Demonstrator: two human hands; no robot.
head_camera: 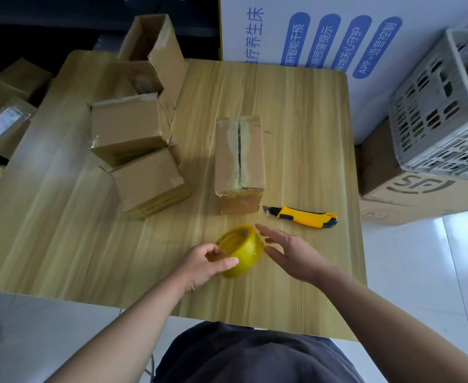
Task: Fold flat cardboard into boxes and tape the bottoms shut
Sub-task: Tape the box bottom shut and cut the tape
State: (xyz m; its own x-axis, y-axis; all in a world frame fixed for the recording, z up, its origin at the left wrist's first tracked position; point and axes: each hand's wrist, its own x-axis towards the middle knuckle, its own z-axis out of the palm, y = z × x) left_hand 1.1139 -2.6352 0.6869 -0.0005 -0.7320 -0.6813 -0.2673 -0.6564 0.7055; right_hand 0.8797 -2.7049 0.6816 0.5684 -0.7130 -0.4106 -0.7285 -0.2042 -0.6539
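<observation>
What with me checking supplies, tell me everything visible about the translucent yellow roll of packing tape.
The translucent yellow roll of packing tape is a thick, glossy ring with a hollow core. It tilts, core opening facing up and left, low over the near part of the light wooden table; whether it rests there is unclear. The left hand grips its left side, fingers in the core, thumb on the outer winding. The right hand, fingers straight, is close beside its right.

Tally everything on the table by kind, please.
cardboard boxes: 5 (the left pile overlaps, so this count is less certain)
yellow tape roll: 1
yellow utility knife: 1
Total: 7
</observation>
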